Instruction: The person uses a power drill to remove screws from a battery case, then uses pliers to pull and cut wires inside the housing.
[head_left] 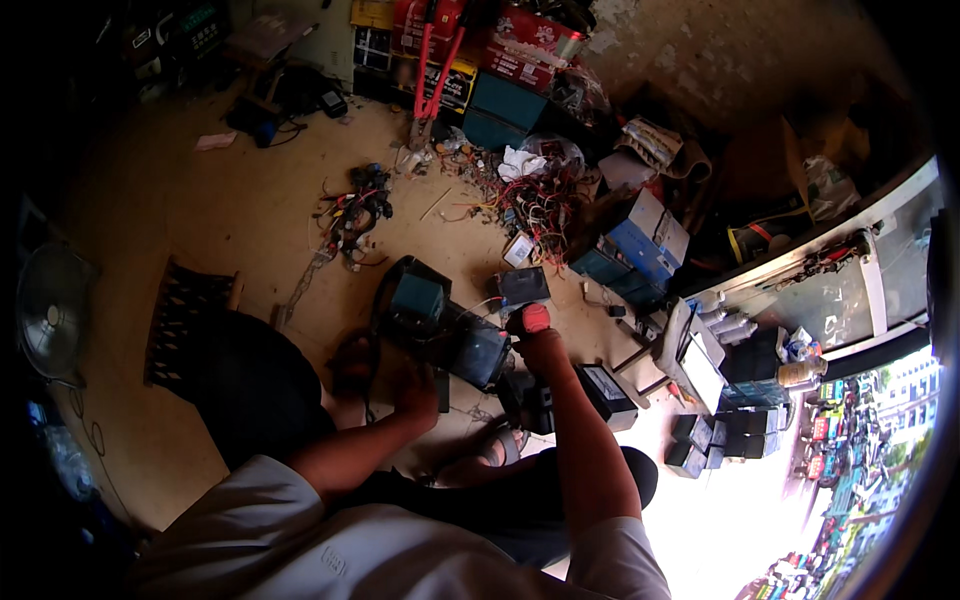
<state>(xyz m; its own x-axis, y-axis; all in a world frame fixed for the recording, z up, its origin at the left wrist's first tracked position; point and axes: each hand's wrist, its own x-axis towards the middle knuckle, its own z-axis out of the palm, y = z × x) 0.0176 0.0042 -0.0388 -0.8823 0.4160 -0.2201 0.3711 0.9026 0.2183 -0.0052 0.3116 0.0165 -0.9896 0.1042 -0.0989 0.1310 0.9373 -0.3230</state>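
The right hand [542,346] wraps around a red-and-black power tool [536,318] near a black battery [478,354]; I cannot tell the grip of the left hand [414,388].

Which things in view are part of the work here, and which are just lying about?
Apparently part of the work:
red-ended tool in the right grip
dark box close by
teal block nearby, probably

Apparently lying about:
red-handled cutters
wire tangle
fan

Shows tan, smudged floor [200,220] through to 11 o'clock. Has peeling wall [640,50] at 1, pale-framed glass panels [828,295] at 3. Gets harsh daylight [730,510] at 4. Has dark woven chair [185,325] and round fan [52,312] at 9.
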